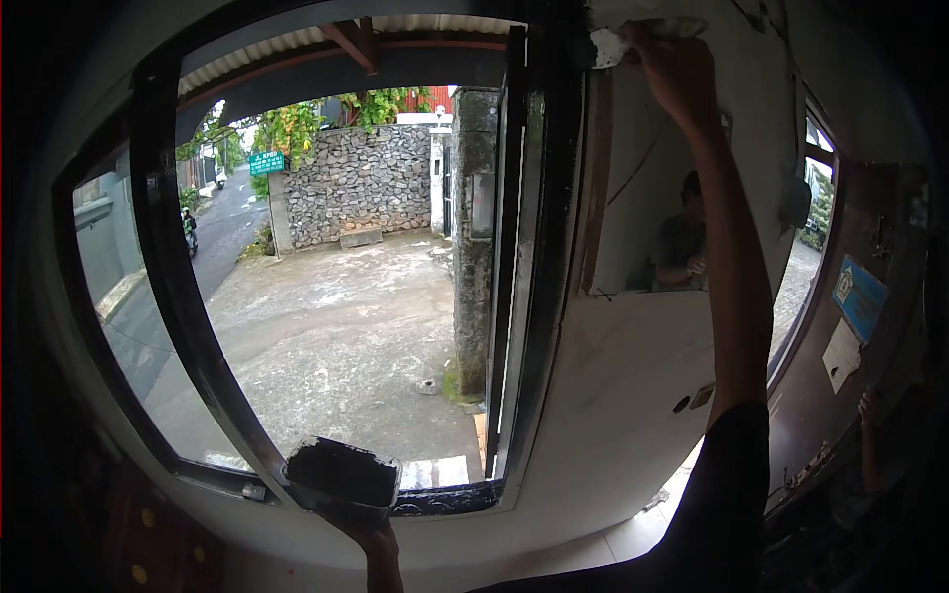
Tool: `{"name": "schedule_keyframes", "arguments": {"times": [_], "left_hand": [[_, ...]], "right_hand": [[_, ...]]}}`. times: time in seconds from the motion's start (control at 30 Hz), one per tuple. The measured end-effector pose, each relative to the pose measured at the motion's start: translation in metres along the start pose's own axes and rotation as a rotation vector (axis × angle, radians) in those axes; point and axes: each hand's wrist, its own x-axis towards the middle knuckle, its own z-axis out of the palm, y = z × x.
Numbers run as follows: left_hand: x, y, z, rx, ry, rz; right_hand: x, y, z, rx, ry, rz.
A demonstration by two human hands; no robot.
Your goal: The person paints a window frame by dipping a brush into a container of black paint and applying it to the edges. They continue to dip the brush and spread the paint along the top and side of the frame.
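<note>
My left hand (368, 531) supports a shallow dark container (392, 486) from below, in front of the window's lower edge. Whitish smears mark its rim, and its inside looks black; the fingers are mostly hidden beneath it. Raised high at the upper right, my right hand (664, 61) is closed around what looks like a putty scraper (684, 27). A white patch (607, 47), on the tool or the wall, shows beside the fingers, close to the top corner of the black window frame (550, 148). Shadow hides the exact contact there.
A pale wall (633, 376) runs right of the window. A mirror-like panel (633, 237) shows a person. Farther right stands a dark door (811, 326) with a blue sheet (860, 296). Outside are a paved yard (346, 326), a stone wall (366, 183) and a motorcycle rider (190, 232).
</note>
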Motion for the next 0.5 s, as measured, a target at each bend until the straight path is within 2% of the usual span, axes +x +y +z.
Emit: {"name": "schedule_keyframes", "arguments": {"times": [0.03, 0.07, 0.1, 0.17, 0.23, 0.3, 0.33, 0.43, 0.5], "left_hand": [[0.000, 0.003, 0.000, -0.029, -0.013, -0.018], [0.000, 0.006, 0.000, -0.025, -0.014, -0.023], [0.002, 0.007, 0.001, 0.012, 0.020, -0.022], [0.003, 0.009, 0.003, 0.043, 0.049, -0.020], [0.004, 0.010, 0.003, -0.025, -0.048, -0.059], [0.008, 0.005, -0.004, -0.045, -0.058, -0.053], [0.010, 0.001, -0.008, -0.064, -0.061, -0.048], [0.017, -0.013, -0.029, 0.034, -0.037, 0.006], [0.013, -0.010, -0.029, 0.052, 0.016, 0.006]], "right_hand": [[0.003, -0.008, -0.009, 0.198, -0.051, 0.260], [0.009, -0.007, -0.016, 0.096, -0.020, 0.112], [0.014, -0.013, -0.013, 0.092, -0.021, 0.115], [0.029, -0.029, -0.002, 0.536, 0.266, 0.230], [0.030, -0.026, 0.000, 0.439, 0.212, 0.283], [0.026, -0.034, -0.002, 0.385, 0.167, 0.103], [0.023, -0.036, -0.009, 0.399, 0.074, 0.235], [0.036, -0.031, -0.009, 0.532, 0.185, 0.247], [0.048, -0.032, -0.006, 0.431, 0.207, 0.301]]}}
